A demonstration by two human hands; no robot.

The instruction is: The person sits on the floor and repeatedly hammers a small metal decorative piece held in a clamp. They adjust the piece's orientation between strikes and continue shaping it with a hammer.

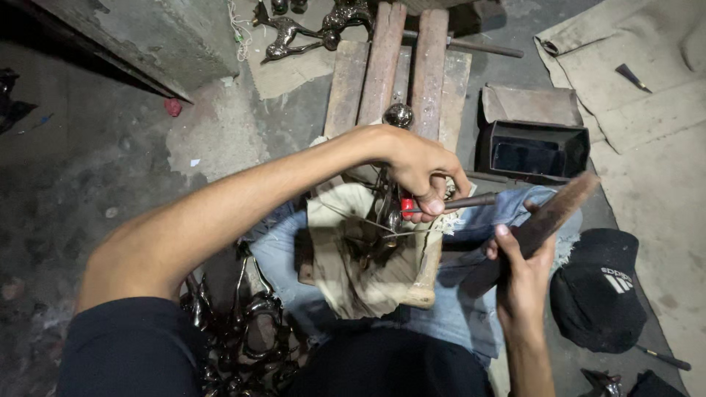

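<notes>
My left hand (419, 165) reaches across my lap and pinches a thin metal punch (471, 201) against a dark, shiny metal piece (382, 220). That piece rests on a cream cloth (346, 272) draped over a wooden block (426, 272) on my knees. My right hand (518, 268) grips a long, dark rough tool (551, 213), a hammer or file, held up at an angle just right of the punch. A round metal knob (398, 115) stands beyond my left wrist.
Wooden planks (382, 66) lie ahead with small metal figures (294, 33) at their far end. A black open box (533, 151) sits to the right, a black cap (597, 290) by my right knee, and several dark metal castings (235, 323) at my left.
</notes>
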